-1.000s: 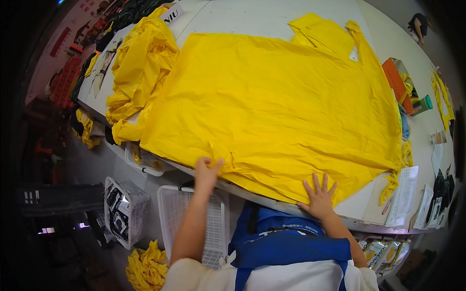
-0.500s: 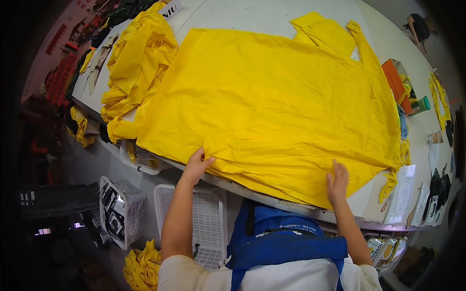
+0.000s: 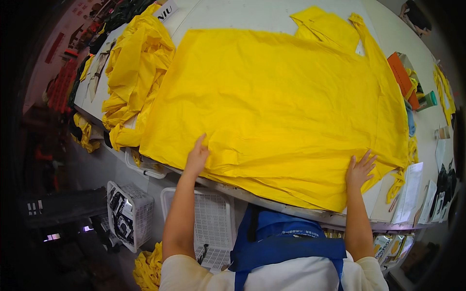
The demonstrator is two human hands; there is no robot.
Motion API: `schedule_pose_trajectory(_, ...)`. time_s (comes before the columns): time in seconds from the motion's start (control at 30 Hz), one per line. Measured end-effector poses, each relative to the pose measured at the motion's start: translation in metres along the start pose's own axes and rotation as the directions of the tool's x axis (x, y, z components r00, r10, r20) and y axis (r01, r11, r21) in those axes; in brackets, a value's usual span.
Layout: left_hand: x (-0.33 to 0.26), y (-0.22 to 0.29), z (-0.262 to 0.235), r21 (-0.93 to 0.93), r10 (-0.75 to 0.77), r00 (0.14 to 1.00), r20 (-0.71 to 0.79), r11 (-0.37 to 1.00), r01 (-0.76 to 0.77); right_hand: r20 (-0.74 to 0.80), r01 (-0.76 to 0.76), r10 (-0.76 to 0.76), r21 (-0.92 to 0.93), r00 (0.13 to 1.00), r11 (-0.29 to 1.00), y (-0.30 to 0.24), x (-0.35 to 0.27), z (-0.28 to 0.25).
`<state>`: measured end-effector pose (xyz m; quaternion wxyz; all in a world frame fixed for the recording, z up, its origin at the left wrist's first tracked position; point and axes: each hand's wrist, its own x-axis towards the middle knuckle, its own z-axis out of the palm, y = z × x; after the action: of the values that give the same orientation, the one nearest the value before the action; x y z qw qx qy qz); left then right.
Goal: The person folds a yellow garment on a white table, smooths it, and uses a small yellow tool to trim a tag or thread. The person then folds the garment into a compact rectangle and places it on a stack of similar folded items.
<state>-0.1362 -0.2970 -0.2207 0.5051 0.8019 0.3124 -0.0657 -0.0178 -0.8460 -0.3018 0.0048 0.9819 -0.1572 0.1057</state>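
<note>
A wide yellow garment (image 3: 272,102), which looks like a raincoat with a hood and a sleeve at its far right, lies spread over the white table. Near its front left part, my left hand (image 3: 197,157) rests on the fabric with the index finger stretched out. My right hand (image 3: 360,170) lies flat on the front right part, fingers spread. Soft creases run through the cloth between both hands, and its near edge hangs slightly past the table edge.
More crumpled yellow fabric (image 3: 138,72) is heaped at the left. White baskets (image 3: 213,228) stand below the table's front edge. At the right are an orange box (image 3: 402,77), a green-lidded cup (image 3: 428,100) and paper sheets (image 3: 407,191).
My right hand has moved right and spread onto the fabric. My left hand has let go of the fold and shifted slightly farther in. The front creases look smoother.
</note>
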Motion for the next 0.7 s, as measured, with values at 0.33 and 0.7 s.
schedule_pose_trajectory(0.33, 0.095, 0.045, 0.039, 0.294, 0.008, 0.991, -0.132, 0.955, 0.031, 0.344, 0.138, -0.088, -0.124, 0.935, 0.983, -0.023, 0.003, -0.042)
schedule_pose_trajectory(0.7, 0.006, -0.085, -0.097, -0.376, -0.447, 0.484, -0.752, 0.895, 0.241, 0.112, 0.597, -0.658, 0.328, 0.745, 0.732, 0.114, -0.109, -0.098)
